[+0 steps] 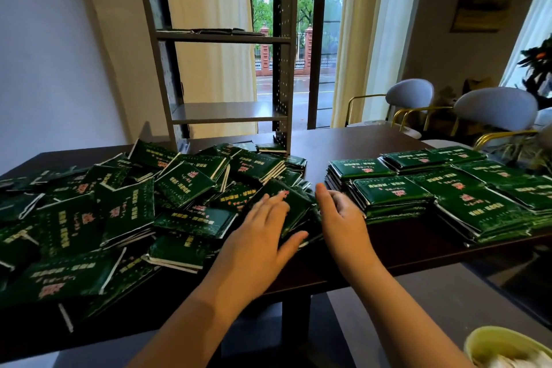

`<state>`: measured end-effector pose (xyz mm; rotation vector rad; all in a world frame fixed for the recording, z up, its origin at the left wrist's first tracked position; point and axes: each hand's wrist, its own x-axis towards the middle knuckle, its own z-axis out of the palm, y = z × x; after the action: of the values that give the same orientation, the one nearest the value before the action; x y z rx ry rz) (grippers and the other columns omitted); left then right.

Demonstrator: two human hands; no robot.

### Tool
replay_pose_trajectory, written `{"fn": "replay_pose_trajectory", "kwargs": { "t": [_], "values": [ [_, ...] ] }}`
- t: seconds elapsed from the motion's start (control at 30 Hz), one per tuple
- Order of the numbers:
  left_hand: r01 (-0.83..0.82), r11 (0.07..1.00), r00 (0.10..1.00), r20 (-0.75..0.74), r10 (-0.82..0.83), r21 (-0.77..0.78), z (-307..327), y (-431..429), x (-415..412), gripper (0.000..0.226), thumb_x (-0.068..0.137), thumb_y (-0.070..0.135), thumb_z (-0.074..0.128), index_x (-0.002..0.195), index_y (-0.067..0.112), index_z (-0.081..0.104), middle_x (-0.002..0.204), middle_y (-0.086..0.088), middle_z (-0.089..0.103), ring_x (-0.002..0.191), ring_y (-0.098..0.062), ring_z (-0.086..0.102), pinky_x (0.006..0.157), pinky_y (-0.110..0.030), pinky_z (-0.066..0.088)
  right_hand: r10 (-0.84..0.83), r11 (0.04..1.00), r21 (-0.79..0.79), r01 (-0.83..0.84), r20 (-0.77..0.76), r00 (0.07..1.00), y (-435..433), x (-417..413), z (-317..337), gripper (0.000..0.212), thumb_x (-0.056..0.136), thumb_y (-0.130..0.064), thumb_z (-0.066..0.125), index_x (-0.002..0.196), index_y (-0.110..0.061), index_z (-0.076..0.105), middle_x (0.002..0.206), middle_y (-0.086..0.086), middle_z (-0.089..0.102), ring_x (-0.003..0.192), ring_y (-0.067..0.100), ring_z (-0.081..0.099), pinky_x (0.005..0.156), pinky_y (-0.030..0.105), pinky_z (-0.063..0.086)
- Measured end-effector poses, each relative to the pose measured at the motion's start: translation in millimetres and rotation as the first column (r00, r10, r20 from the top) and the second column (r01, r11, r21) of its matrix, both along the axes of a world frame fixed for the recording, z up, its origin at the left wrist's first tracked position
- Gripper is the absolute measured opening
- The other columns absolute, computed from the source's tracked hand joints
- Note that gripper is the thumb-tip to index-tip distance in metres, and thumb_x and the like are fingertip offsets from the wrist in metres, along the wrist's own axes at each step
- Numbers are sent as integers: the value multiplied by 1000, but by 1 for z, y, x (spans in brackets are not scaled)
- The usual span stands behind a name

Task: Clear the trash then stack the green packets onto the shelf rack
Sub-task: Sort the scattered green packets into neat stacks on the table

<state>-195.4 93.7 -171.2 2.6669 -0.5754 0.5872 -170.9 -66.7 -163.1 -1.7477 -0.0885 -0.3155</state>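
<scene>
A loose heap of green packets [125,206] covers the left half of the dark table [343,260]. Neat stacks of green packets [448,188] lie on the right half. My left hand [263,230] lies flat with straight fingers on a packet [294,203] at the heap's right edge. My right hand [340,215] hovers just right of that packet, fingers relaxed, holding nothing I can see. The grey shelf rack [227,112] stands at the table's back; its upper shelf [221,36] carries a thin layer of packets, and its lower shelf is bare.
A pale green bin [507,346] with white trash inside sits at the bottom right, below the table's edge. Two grey chairs with gold frames [490,110] stand at the far right side. A window and curtains are behind the rack.
</scene>
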Motion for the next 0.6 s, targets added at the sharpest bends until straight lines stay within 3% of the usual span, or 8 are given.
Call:
{"fn": "replay_pose_trajectory", "kwargs": {
  "t": [0.03, 0.1, 0.2, 0.3, 0.37, 0.43, 0.5, 0.6],
  "values": [
    [24, 1000, 998, -55, -25, -17, 0, 0, -1, 62, 94, 61, 35, 144, 25, 39, 161, 16, 19, 151, -6, 12, 114, -25, 30, 29, 1000, 9, -29, 0, 1000, 0, -1, 0, 32, 93, -59, 53, 106, -31, 63, 103, -13, 66, 92, -8, 62, 75, 12, 47],
    [80, 994, 994, -71, -86, -80, 3, 2, -4, 63, 93, 62, 36, 146, 27, 39, 160, 18, 21, 150, 2, 7, 120, -23, 23, 50, 999, -14, -50, 6, 999, 0, 0, -3, 43, 84, -63, 65, 112, -31, 64, 111, -12, 66, 99, -4, 63, 84, 20, 52],
    [153, 967, 984, -55, -167, -205, 2, 5, -7, 49, 97, 53, 41, 141, 31, 42, 153, 24, 29, 144, 13, 12, 118, -24, 30, 41, 999, -31, -40, 21, 999, -3, -1, -5, 36, 81, -41, 78, 113, -35, 61, 113, -11, 65, 99, -1, 63, 83, 22, 55],
    [143, 932, 990, 47, -135, -333, 0, 7, -7, 39, 97, 40, 52, 134, 31, 45, 156, 23, 22, 144, 9, 19, 111, -16, 34, 29, 999, 38, -33, 112, 993, -5, -9, -4, 51, 80, -27, 82, 125, -34, 58, 116, -17, 61, 104, -5, 59, 86, 25, 56],
    [104, 905, 993, 100, -69, -412, 0, 9, -7, 51, 92, 31, 64, 138, 35, 41, 159, 21, 10, 146, 7, 14, 104, 0, 25, 27, 995, 90, -47, 213, 977, -5, -16, -2, 59, 80, -13, 82, 131, -29, 55, 113, -21, 60, 103, -11, 57, 80, 14, 53],
    [94, 846, 994, 103, -46, -525, 0, 11, -4, 74, 86, 20, 74, 145, 38, 33, 161, 15, 8, 147, 5, 14, 102, 4, 22, 41, 993, 97, -73, 298, 954, -5, -19, -2, 65, 79, -1, 80, 134, -24, 52, 110, -29, 61, 106, -11, 58, 82, 8, 49],
    [112, 762, 994, 67, -91, -638, 0, 16, -1, 93, 82, 12, 79, 151, 38, 22, 159, 14, 19, 144, 7, 21, 105, 0, 24, 70, 992, 73, -100, 342, 937, -6, -21, -3, 72, 78, 3, 79, 137, -25, 48, 111, -31, 60, 111, -7, 58, 86, 8, 48],
    [75, 676, 975, -88, -205, -733, 2, 20, 1, 111, 79, 8, 81, 151, 47, 8, 147, 16, 40, 131, 11, 43, 102, -5, 36, 135, 987, 38, -157, 335, 933, -7, -20, -4, 81, 77, 2, 81, 139, -35, 45, 115, -17, 61, 116, 1, 59, 88, 13, 50]
  ]
}}
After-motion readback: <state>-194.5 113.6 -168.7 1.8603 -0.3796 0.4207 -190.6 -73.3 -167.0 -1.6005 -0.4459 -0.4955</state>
